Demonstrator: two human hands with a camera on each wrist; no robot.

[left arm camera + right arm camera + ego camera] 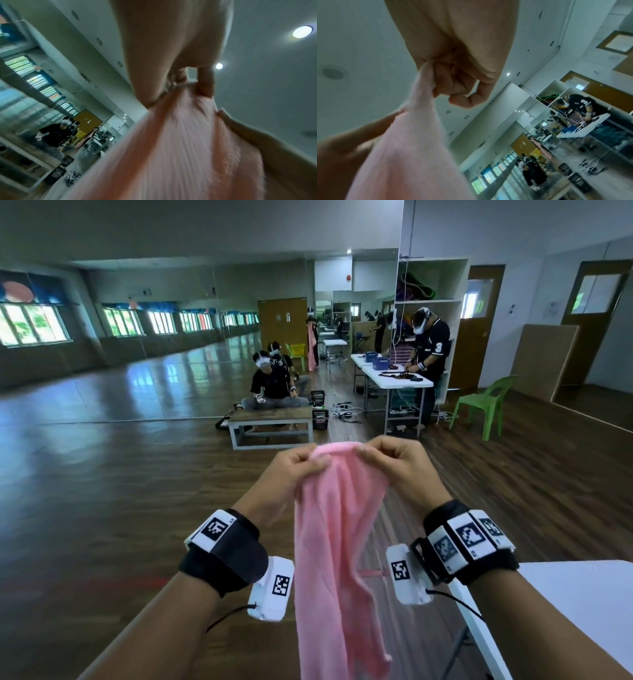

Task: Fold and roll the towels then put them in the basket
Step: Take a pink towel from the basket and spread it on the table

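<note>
**Pink towel held up by its top edge in both hands**

A pink towel [337, 525] hangs in the air in front of the person, raised at chest height over a dark wood floor [120, 491]. It is a soft, fuzzy cloth of one plain pale pink, bunched at the top and falling in long loose folds; its lower end runs out of the bottom of the head view. No print or label shows on it.

The left hand [291, 470] pinches the top edge on the left, fingers curled over the cloth with the thumb against it. The right hand [399, 462] pinches the same edge on the right, close beside the left, with a short hump of cloth between them. The left wrist view is blurred but shows the towel [180, 148] gathered under the curled left hand [171, 47]; the right wrist view shows the towel [412, 148] drawn up into the right hand [453, 54].

Both wrists wear black bands [226, 553] with white blocks bearing black-and-white square code markers. A corner of a white table [582, 594] lies near right. Far off, a person at a white folding table [397, 378] wears a dark shirt with a white numeral 3 on the sleeve. A green plastic chair [486, 405] stands to the right of that.
</note>
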